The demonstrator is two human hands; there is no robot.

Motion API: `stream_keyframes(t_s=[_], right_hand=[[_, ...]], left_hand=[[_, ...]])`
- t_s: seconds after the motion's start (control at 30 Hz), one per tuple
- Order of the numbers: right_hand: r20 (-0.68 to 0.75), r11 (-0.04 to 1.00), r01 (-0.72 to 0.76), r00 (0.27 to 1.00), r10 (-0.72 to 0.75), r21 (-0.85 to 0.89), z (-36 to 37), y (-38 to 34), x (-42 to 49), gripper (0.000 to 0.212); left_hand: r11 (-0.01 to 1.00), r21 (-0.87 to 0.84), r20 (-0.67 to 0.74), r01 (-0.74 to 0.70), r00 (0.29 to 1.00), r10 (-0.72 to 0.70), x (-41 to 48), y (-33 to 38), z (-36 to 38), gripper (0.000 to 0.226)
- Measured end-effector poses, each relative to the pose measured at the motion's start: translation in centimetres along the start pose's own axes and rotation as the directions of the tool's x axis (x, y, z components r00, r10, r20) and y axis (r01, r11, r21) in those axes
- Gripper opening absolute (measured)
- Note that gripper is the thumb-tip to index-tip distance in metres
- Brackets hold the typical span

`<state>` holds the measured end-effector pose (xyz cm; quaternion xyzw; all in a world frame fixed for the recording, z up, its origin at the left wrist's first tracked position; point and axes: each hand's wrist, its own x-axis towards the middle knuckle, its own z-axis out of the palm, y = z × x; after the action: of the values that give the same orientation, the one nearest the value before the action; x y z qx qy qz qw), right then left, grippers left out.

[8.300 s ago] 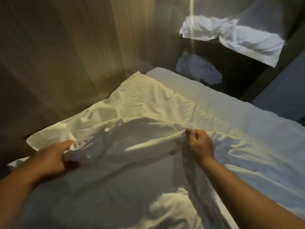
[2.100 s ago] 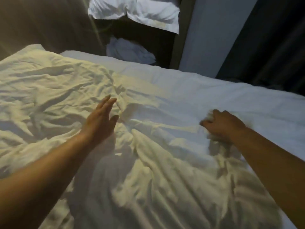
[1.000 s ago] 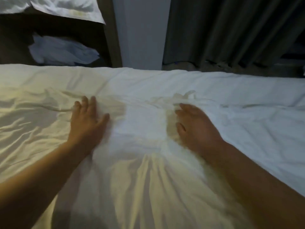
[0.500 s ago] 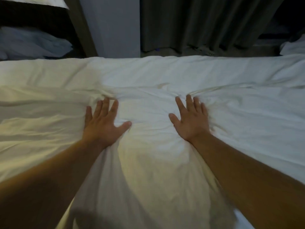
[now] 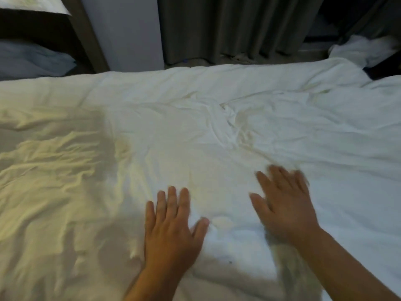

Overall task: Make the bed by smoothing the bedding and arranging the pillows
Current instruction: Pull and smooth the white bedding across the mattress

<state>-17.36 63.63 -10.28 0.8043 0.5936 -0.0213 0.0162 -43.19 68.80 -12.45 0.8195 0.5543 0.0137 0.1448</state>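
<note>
A white duvet (image 5: 195,131) covers the bed from edge to edge, creased at the left and bunched in a small knot near the middle. My left hand (image 5: 171,229) lies flat on it, fingers straight and spread, near the bottom centre. Beside it my right hand (image 5: 284,200) is also flat on the fabric with straight fingers, blurred by motion. A crumpled white pillow or bundle of linen (image 5: 364,51) sits past the bed's far right corner.
Dark curtains (image 5: 227,27) hang behind the bed. A pale wall panel (image 5: 123,31) and a dark wooden shelf unit (image 5: 43,35) stand at the back left, with folded blue-grey linen (image 5: 28,61) on a shelf.
Both hands have slid back toward me across the duvet, staying flat. The view has shifted right, bringing the crumpled white linen at the far right into sight.
</note>
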Motion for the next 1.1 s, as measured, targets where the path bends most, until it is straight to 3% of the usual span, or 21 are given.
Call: stream_keyframes(t_s=[0.2,0.63,1.1], right_hand=[[0.028,0.998,-0.039,0.999,0.038,0.039,6.7,2.1,-1.7,0.074],[-0.123,0.998,-0.004,0.992,0.011,0.059,11.5,2.9,0.7,0.074],[-0.153,0.996,0.003,0.988,0.011,0.091,12.3,3.1,1.2,0.075]], left_hand=[[0.998,0.069,0.037,-0.012,0.999,0.009,0.5,0.0,4.3,0.088],[0.993,0.12,-0.312,-0.023,0.948,0.059,3.4,-1.1,10.0,0.091],[0.99,0.141,-0.392,0.009,0.919,0.048,3.3,-0.6,10.1,0.089]])
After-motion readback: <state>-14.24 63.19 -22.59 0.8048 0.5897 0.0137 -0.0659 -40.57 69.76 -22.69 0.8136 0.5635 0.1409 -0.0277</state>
